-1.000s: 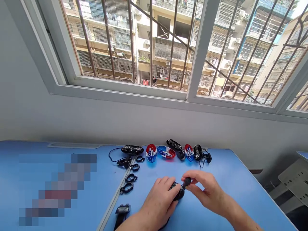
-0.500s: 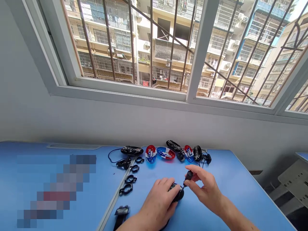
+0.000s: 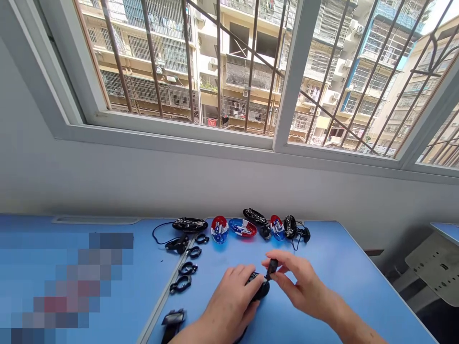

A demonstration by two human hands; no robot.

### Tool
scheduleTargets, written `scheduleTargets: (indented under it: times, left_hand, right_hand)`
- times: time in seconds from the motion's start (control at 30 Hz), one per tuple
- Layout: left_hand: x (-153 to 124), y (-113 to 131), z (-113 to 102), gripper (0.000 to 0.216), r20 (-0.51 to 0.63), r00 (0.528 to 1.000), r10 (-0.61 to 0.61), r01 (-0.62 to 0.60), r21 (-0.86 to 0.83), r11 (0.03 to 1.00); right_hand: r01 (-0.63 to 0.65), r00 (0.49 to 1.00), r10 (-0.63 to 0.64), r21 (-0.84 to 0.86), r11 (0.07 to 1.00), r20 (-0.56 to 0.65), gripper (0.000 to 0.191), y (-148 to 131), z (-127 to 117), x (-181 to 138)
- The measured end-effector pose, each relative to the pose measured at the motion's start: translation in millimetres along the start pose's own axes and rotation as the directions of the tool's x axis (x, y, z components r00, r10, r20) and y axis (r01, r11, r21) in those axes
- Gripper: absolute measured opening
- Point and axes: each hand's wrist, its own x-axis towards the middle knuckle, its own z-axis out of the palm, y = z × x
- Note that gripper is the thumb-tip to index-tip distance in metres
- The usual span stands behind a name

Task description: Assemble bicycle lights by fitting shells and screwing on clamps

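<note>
My left hand [image 3: 229, 298] presses down over a black rounded device [image 3: 263, 290] on the blue table, fingers wrapped round it. Much of the device is covered by that hand. Between the thumb and fingers of my right hand [image 3: 304, 284] is a short black-handled screwdriver [image 3: 272, 268]. It tilts down, its lower end at the device's upper right side; the tip is too small to make out. Several black ring clamps [image 3: 180, 284] lie in a line left of my hands.
Along the table's back edge sit red-and-blue oval shells [image 3: 220, 229] and black oval units [image 3: 190, 224] with cables. A black strapped object [image 3: 174, 319] lies at the front left. A seam strip [image 3: 152, 313] crosses the table. Behind stands a wall with a barred window.
My right hand has brought the screwdriver left and down, closer to the black device. My left hand keeps its hold. The whole view has shifted slightly.
</note>
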Motion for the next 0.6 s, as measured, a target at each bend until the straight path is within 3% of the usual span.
scheduleTargets:
  times: [0.27, 0.6]
  left_hand:
    - [-0.4, 0.1, 0.7, 0.045, -0.004, 1.000, 0.007, -0.007, 0.009, 1.000]
    - [1.8, 2.8, -5.9, 0.045, 0.033, 0.999, 0.002, -0.003, 0.031, 1.000]
  right_hand:
    - [0.070, 0.996, -0.073, -0.063, 0.996, -0.059, 0.041, 8.0, 3.7, 0.9]
    - [0.032, 0.996, -0.039, -0.086, 0.996, -0.082, 0.039, 11.9, 8.6, -0.9]
